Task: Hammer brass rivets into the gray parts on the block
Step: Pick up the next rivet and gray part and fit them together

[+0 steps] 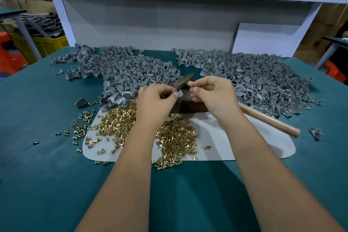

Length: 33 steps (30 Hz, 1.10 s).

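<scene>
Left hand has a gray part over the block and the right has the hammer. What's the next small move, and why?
Probably set the gray part down on the dark block. The left hand pinches it just above the block, and the right hand grips the hammer near its head, so no strike is ready. Whether a rivet is already seated cannot be seen.

The dark block (pixel 188 106) is largely covered by the left hand (pixel 156 103) and the right hand (pixel 214 98); only a strip between them is exposed. The gray part (pixel 178 93) above the block is mostly concealed by fingertips, so its seating cannot be determined. The hammer (pixel 263 118) handle, right of the block, is partly hidden inside the right hand. Rivets (pixel 175 137) nearer than the block are partly masked by the left forearm. Both forearms are cut off by the bottom edge.
</scene>
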Motion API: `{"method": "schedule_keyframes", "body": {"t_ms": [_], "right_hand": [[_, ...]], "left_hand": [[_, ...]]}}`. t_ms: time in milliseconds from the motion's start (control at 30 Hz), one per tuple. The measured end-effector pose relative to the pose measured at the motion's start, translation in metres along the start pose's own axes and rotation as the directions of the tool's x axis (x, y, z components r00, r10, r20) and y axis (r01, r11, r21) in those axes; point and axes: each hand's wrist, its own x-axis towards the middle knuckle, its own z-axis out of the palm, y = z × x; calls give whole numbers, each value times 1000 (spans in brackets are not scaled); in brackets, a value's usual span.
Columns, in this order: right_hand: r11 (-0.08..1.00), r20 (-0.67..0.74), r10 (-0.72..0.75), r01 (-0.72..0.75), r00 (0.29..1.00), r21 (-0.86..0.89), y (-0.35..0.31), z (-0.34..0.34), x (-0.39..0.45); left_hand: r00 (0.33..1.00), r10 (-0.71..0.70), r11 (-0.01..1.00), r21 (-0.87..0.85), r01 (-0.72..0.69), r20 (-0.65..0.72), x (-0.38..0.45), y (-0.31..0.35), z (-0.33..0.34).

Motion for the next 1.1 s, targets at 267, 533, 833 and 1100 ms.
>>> {"method": "schedule_keyframes", "body": {"t_ms": [267,533,833,1100], "right_hand": [[925,46,-84,96,995,-367,-2,7,10],[889,41,-94,103,995,-445,-1,19,10],[871,-20,-122,97,992,-482,1,26,4],[870,-79,-105,53,991,-489,2,31,0]], "left_hand": [[996,81,985,149,-86,36,5,-5,4],[997,71,989,124,-74,27,8,-7,4],[997,64,992,107,-67,31,9,-8,4],[999,31,997,69,-31,6,6,-6,4]]}}
